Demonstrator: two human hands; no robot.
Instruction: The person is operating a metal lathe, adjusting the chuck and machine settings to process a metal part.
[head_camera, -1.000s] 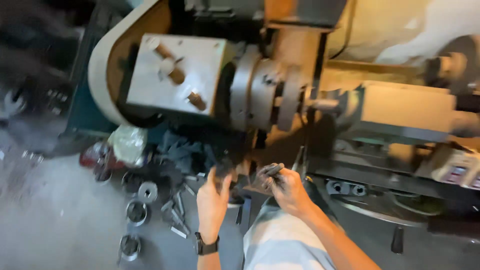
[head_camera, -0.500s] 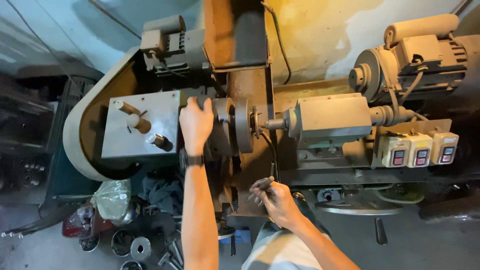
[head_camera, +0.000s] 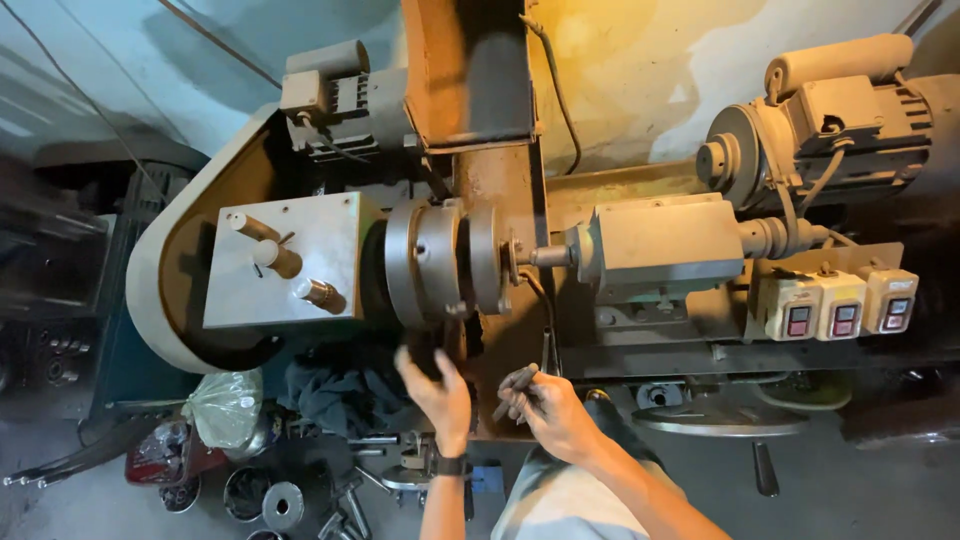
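A lathe fills the view, with a round grey chuck (head_camera: 440, 262) at its middle and a grey gearbox with three levers (head_camera: 285, 262) to its left. My left hand (head_camera: 438, 392) hangs just below the chuck, fingers spread and curled, holding nothing. My right hand (head_camera: 545, 403) is beside it, to the right, closed on a small dark metal piece (head_camera: 513, 383). To the right of the chuck, a shaft runs into a grey block, the tailstock (head_camera: 665, 245).
An electric motor (head_camera: 840, 105) sits at the upper right, three switch boxes (head_camera: 838, 305) below it. A plastic bag (head_camera: 225, 405), dark rags and several metal rings and bolts (head_camera: 285, 500) lie on the floor at the lower left. A round plate (head_camera: 720, 418) lies near my knee.
My left hand has come off the chuck, where it rested half a second ago, and dropped below it. The right hand still grips the small metal piece. The view has shifted down slightly.
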